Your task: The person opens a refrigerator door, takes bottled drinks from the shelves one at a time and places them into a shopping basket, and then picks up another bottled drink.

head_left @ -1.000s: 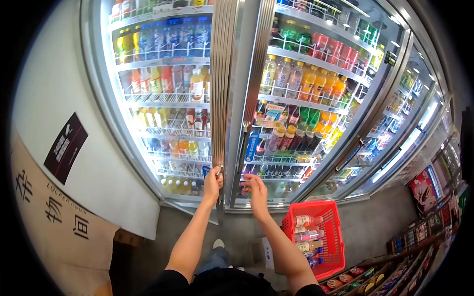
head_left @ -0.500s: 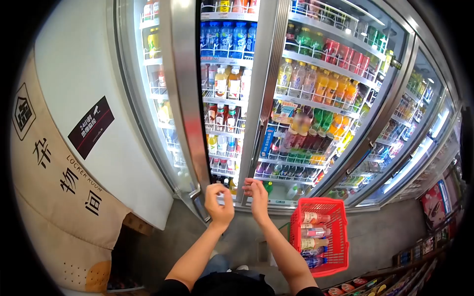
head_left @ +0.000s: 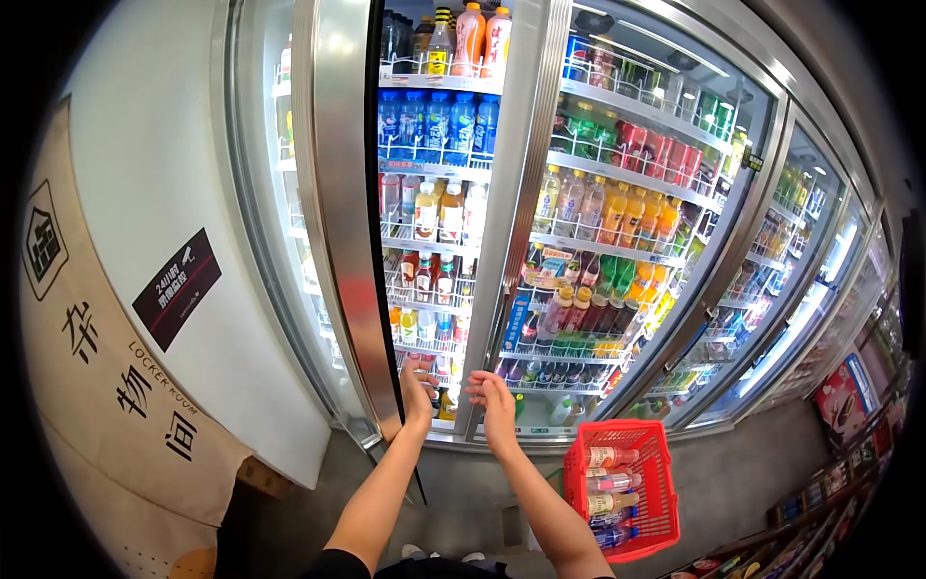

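Observation:
A glass refrigerator door (head_left: 343,193) with a metal frame stands ajar in front of me. My left hand (head_left: 417,396) is at the lower part of this door's edge, its fingers stretched up on the inner side; I cannot make out how firmly it touches. Nothing shows in that hand. To its right, my right hand (head_left: 494,405) hangs in the air before the metal post, fingers loosely bent and apart, holding nothing. Behind the opening, shelves carry blue-labelled bottles (head_left: 437,125), juice bottles (head_left: 450,210) and sauce-coloured bottles (head_left: 424,278).
A red shopping basket (head_left: 656,502) with several bottles (head_left: 612,481) stands on the floor to my right. More closed fridge doors (head_left: 743,289) run off to the right. A white wall panel (head_left: 183,125) and a beige curtain (head_left: 106,463) are on the left. Low shelves (head_left: 820,521) line the lower right.
The door has swung further open. My left hand has gone from curled beside the door edge to stretched fingers on its inner side. My view has tilted up slightly.

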A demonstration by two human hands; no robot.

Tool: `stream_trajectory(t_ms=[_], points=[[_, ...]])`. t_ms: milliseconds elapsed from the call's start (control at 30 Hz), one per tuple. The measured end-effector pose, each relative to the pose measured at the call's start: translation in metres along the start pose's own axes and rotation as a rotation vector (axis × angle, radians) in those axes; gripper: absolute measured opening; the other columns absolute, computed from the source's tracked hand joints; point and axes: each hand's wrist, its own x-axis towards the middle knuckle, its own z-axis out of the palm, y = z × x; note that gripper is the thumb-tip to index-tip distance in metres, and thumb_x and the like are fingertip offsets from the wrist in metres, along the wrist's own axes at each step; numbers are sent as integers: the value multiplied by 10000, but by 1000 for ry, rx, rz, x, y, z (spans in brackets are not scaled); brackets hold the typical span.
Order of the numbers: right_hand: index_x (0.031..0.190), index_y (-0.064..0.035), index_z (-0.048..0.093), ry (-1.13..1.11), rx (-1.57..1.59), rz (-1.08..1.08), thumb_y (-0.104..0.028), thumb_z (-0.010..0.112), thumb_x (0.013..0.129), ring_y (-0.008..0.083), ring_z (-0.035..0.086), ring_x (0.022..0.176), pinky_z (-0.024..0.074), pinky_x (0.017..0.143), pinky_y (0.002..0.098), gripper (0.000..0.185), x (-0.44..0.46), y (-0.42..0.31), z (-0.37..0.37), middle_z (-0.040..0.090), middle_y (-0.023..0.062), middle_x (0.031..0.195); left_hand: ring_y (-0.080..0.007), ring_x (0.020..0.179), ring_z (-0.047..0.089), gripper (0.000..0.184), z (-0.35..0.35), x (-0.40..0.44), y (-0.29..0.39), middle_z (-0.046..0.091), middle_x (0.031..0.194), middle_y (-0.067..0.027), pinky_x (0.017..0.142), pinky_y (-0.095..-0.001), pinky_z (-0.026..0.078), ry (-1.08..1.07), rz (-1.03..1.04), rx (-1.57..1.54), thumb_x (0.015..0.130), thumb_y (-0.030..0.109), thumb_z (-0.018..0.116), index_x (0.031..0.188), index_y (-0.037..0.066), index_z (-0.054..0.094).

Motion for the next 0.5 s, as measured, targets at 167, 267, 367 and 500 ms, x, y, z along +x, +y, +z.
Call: stream_trajectory(t_ms=[167, 267, 367, 500], points=[[1153, 2, 595, -41, 19, 5, -250, 431, 1033, 130, 609, 932, 479, 773, 256, 324, 6, 16, 19, 619, 78, 1076, -109, 471, 443, 608, -15, -9, 10, 558, 616, -68, 486, -241, 347, 21, 0, -8, 983, 555, 283, 917, 23, 570], [1151, 4, 593, -74, 15, 16, -246, 432, 1031, 132, 609, 928, 477, 771, 254, 320, 8, 17, 34, 621, 78, 1079, -102, 472, 445, 616, -31, -13, 15, 557, 596, -60, 491, -235, 321, 31, -60, -85, 973, 577, 286, 909, 38, 576], [1149, 7, 595, -112, 13, 31, -235, 431, 1028, 132, 609, 922, 477, 770, 257, 317, 8, 19, 49, 625, 81, 1087, -99, 477, 450, 614, -48, -30, 35, 558, 591, -47, 506, -237, 301, 68, -23, -80, 971, 584, 284, 910, 52, 583], [1140, 15, 603, -160, 3, 59, -233, 431, 1024, 131, 609, 923, 476, 771, 262, 323, 8, 26, 67, 629, 90, 1090, -102, 485, 457, 592, -89, -41, 45, 561, 588, -34, 518, -233, 295, 154, 113, -44, 999, 543, 234, 908, 78, 590]])
